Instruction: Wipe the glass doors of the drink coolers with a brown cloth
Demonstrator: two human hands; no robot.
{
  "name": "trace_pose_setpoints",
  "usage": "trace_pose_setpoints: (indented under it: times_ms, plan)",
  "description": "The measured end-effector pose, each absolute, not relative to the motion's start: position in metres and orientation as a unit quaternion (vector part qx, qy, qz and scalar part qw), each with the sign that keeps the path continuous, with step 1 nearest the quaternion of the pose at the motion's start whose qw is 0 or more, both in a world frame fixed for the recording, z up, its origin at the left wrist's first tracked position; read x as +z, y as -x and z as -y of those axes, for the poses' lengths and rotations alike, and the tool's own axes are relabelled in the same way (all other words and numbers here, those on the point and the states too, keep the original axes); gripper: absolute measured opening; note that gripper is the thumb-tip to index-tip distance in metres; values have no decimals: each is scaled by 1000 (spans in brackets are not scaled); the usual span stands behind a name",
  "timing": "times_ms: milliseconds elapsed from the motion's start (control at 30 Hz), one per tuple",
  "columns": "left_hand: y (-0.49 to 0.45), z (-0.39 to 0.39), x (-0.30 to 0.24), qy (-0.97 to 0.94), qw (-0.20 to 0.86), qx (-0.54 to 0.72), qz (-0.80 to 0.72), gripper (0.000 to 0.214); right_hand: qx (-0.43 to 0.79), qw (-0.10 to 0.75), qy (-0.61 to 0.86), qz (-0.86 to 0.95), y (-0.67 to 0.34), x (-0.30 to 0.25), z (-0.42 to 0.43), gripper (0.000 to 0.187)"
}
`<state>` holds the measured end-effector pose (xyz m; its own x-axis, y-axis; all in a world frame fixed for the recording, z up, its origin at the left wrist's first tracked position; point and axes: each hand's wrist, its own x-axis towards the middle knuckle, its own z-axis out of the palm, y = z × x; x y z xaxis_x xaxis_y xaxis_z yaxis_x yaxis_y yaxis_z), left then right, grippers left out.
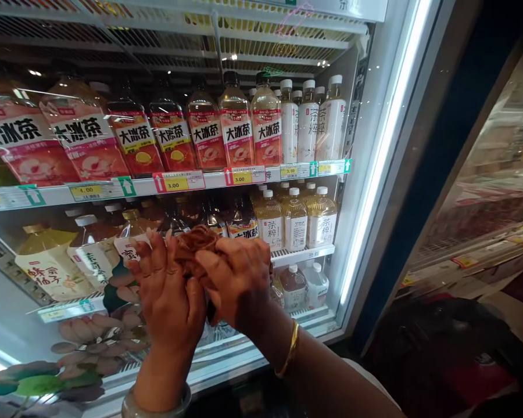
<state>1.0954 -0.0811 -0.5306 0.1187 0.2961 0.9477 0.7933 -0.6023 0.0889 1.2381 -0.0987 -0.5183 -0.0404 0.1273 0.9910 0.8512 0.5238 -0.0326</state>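
Observation:
A bunched brown cloth (196, 249) is between my two hands, in front of the cooler's glass door. My right hand (239, 273) is closed on the cloth, fingers bent over its right side. My left hand (165, 290) is raised beside it, fingers stretched upward and apart. The cloth touches the left hand between thumb and index finger; the palm side is hidden. Behind the hands, a shelf carries bottled drinks, among them a bottle with a white label (270, 223) and a yellowish bottle (47, 261).
Several red-labelled tea bottles (237, 133) line the upper shelf, above price tags (244, 176). A bright light strip (383, 145) and a dark door frame (444, 174) run down the right. Flower decorations (100, 337) overlay the lower left. A dark bag-like shape (436, 348) is at lower right.

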Motion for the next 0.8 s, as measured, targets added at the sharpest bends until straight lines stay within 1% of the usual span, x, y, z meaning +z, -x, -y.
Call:
trace_pose_setpoints:
  times_ms: [67,133,267,333,367,467,533,700,800]
  plan:
    - [-1098,78,-532,716,232,-546,368,75,-319,565,359,671,-1243,-528,98,28]
    - [-1101,76,-533,721,237,-538,367,76,-321,578,357,660,-1256,-532,97,24]
    - [-1111,74,-533,713,235,-531,393,78,-323,657,392,557,-1281,-522,96,23]
    - [-1118,75,-533,707,228,-535,403,79,-307,676,409,531,-1282,-519,97,24]
    - [-1121,75,-533,708,225,-534,404,79,-306,669,409,540,-1281,-521,98,24]
    - [-1130,77,-534,720,220,-531,389,82,-333,603,375,620,-1276,-531,101,21]
    - [-1135,77,-535,721,225,-531,384,83,-337,587,358,643,-1282,-532,102,20]
    - [-1154,78,-536,697,229,-538,415,80,-331,649,401,556,-1326,-501,105,30]
    - [-1164,78,-535,687,235,-543,422,79,-334,654,404,545,-1336,-495,105,33]
